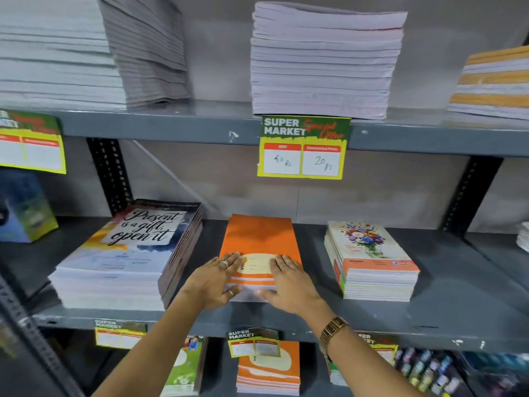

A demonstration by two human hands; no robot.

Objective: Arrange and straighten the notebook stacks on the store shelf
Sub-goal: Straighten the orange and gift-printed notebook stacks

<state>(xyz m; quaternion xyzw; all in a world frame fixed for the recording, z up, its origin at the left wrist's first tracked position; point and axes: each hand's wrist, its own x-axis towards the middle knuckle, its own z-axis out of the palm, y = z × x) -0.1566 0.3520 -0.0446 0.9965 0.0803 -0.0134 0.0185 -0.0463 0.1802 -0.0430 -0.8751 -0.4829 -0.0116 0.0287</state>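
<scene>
Notebooks with orange covers (259, 247) sit stacked mid-shelf, between a large quote-cover stack (126, 253) left and a floral stack (369, 262) right. Soft, slick covers will probably slide; squaring from the near edge and sides looks best. Left hand (213, 282) and right hand (289, 282) lie flat, fingers spread, thumbs against the near edge. Grey metal shelf (458, 296), upper stacks, price tags.

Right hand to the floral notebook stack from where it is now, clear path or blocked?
Probably clear. The right hand rests on the orange stack, and only bare shelf lies between that and the floral stack to its right. Nothing stands in the gap.
</scene>
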